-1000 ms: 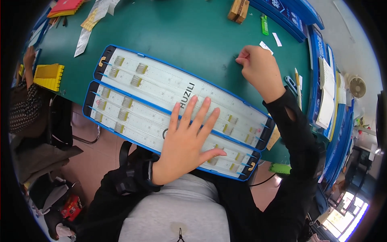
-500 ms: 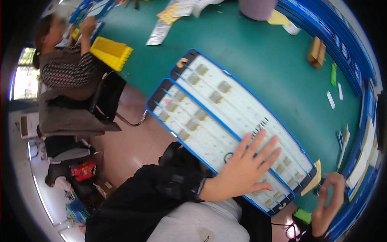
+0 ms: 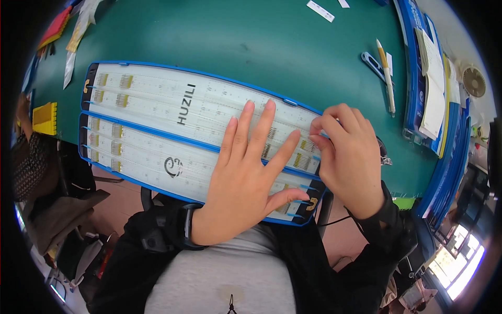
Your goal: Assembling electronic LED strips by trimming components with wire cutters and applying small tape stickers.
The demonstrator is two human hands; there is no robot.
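Notes a shift over the last second: finds the right hand (image 3: 348,157) no longer out on the open bench (image 3: 235,42) but drawn in to the right end of the upper tray (image 3: 157,97), thumb and forefinger pinched narrow at its blue rim; cannot tell whether anything small sits between the fingertips. Finds the left hand (image 3: 246,178) as before, flat and spread wide, holding nothing, palm on the lower tray (image 3: 141,157) and fingers reaching across onto the upper one, pinning both near their right ends. Judges from this that work is passing from fetching to fine handling at the tray end, with the trays steadied. Records both trays side by side and touching, lying along the near edge of the bench, the lower one overhanging toward the lap. Lists contents: small gold parts (image 3: 125,82) in short rows at the left end of each tray and more under and beside the hands; middle lengths bare white. Logs also a pen (image 3: 388,78) and a blue tool (image 3: 372,62) well apart to the right, and a yellow bin (image 3: 44,118) at far left, contents not visible.
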